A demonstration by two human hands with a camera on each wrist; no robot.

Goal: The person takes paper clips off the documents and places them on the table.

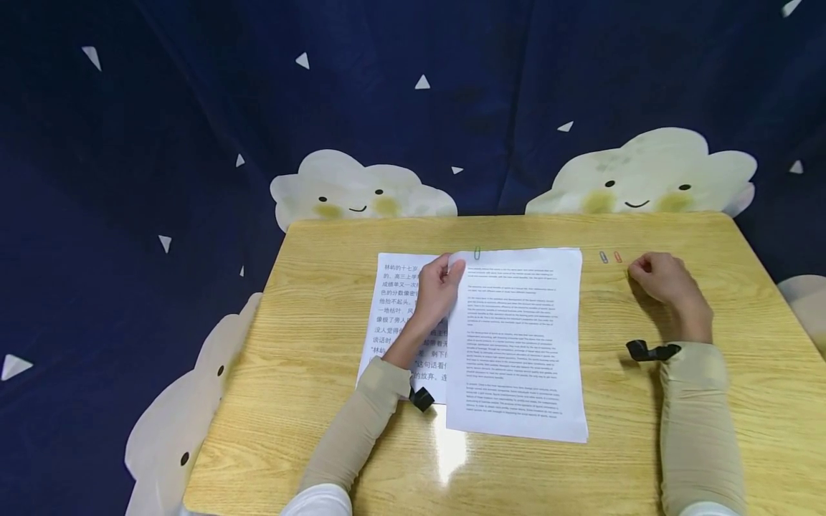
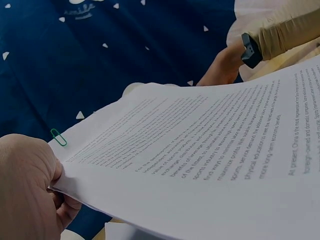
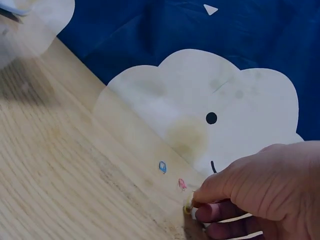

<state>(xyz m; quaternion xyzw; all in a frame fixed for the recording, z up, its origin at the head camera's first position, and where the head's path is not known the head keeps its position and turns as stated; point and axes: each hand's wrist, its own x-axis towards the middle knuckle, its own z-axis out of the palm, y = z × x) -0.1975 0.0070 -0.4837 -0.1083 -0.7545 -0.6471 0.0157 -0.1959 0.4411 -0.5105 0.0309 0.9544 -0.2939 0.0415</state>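
Note:
My left hand (image 1: 439, 290) pinches the upper left edge of a stack of printed sheets (image 1: 516, 344), thumb on top, as the left wrist view also shows. A green paper clip (image 2: 58, 137) sits on the stack's top edge. Partly under the stack and my left arm lies another sheet (image 1: 400, 315) with larger Chinese print. To the right, my right hand (image 1: 665, 283) pinches a yellow paper clip (image 3: 188, 204) between thumb and fingers, low over the table. Beside it lie a red paper clip (image 1: 617, 256) and a blue paper clip (image 1: 604, 257).
The wooden table (image 1: 310, 344) has its far edge against a dark blue curtain (image 1: 387, 107) printed with clouds and white triangles. Black wrist cameras are strapped to both sleeved forearms.

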